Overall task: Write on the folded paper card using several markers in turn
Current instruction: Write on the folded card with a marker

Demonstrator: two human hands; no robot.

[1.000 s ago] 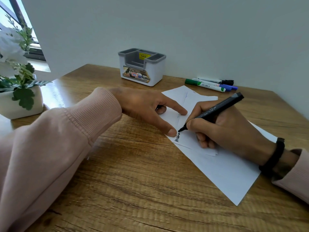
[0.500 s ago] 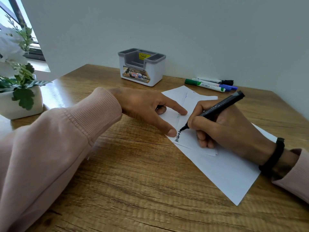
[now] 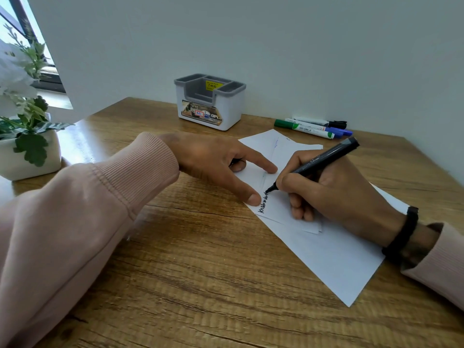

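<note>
A white and grey desk organiser (image 3: 210, 102) stands at the back of the wooden surface (image 3: 200, 285), close to the pale wall (image 3: 251, 33), with a yellow price sticker inside and a printed label across its front. Off to the left sits a white pot (image 3: 27, 160) of green leaves and white blooms, and behind it a window (image 3: 15, 26) lets in daylight.

Bare table (image 3: 200, 285) lies near; organizer (image 3: 209, 102), spare markers (image 3: 311, 126) and plant pot (image 3: 27, 151) line its far edges.
</note>
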